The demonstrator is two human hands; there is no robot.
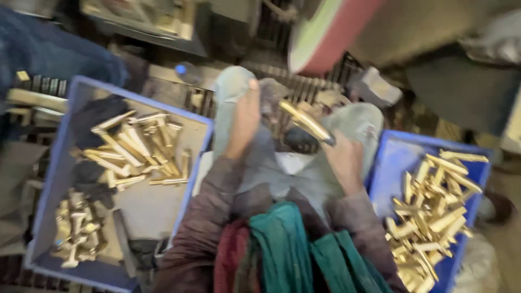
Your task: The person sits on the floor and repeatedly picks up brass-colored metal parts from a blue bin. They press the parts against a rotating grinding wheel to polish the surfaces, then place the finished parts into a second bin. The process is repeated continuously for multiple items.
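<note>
Cluttered dim workshop floor with metal grating point(304, 89), right hand point(342, 157) grasping a brass piece point(306, 122) above the lap, left hand point(244, 122) extended with fingers released flat, blue crate point(65, 163) of brass parts at left, second blue crate point(393, 163) at right, grey cloth point(293, 173) between.

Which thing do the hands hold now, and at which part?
The right hand holds a long brass piece by its lower end. The left hand lies flat on grey cloth, holding nothing.

Blue crate walls point(196, 179) and point(380, 163) flank my hands; open room lies only between them, above my lap point(287, 173).
</note>
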